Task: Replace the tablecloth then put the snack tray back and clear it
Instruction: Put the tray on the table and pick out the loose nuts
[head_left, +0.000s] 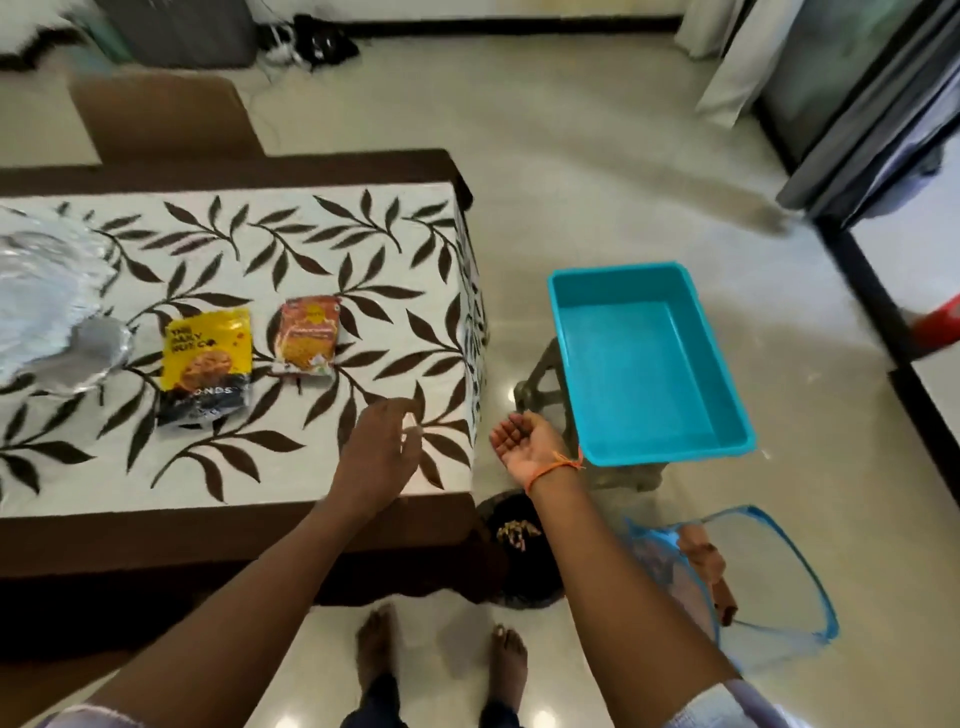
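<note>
A white tablecloth with brown leaves (291, 249) covers the table. On it lie a yellow nut packet (205, 358) and an orange snack packet (309, 335). A clear glass tray (47, 306) sits at the table's left side, blurred. My left hand (382, 452) hovers low over the cloth near the right edge, back up and fingers reaching toward the edge; a pale blur shows at its fingertips. My right hand (527, 441) is just off that edge, palm up and cupped, an orange thread round the wrist. Whether anything lies in the palm is unclear.
An empty turquoise plastic tub (649, 364) rests on a low stool (540, 379) to the right of the table. A dark bin (519, 545) with scraps stands on the floor below my right hand. A blue mesh basket (769, 587) lies at the lower right. My bare feet show below.
</note>
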